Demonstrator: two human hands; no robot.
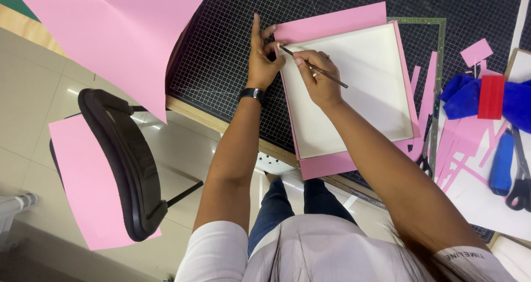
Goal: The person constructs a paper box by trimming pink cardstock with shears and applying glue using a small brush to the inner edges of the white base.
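A shallow white tray-like box [354,88] lies on a pink paper sheet [332,21] on a black gridded cutting mat [221,44]. My right hand [316,74] holds a thin dark pencil [315,67], its tip at the box's near-left corner. My left hand [261,52], a black watch on its wrist, presses on the pink sheet's corner beside that tip, index finger stretched out.
A large pink sheet [116,27] overhangs the table's left edge. A black chair [124,160] carrying another pink sheet stands on the tiled floor. At the right lie pink offcuts [475,52], blue cloth [462,97], a red scraper [491,97], scissors [520,177], a blue-handled tool [502,163] and a metal ruler [440,77].
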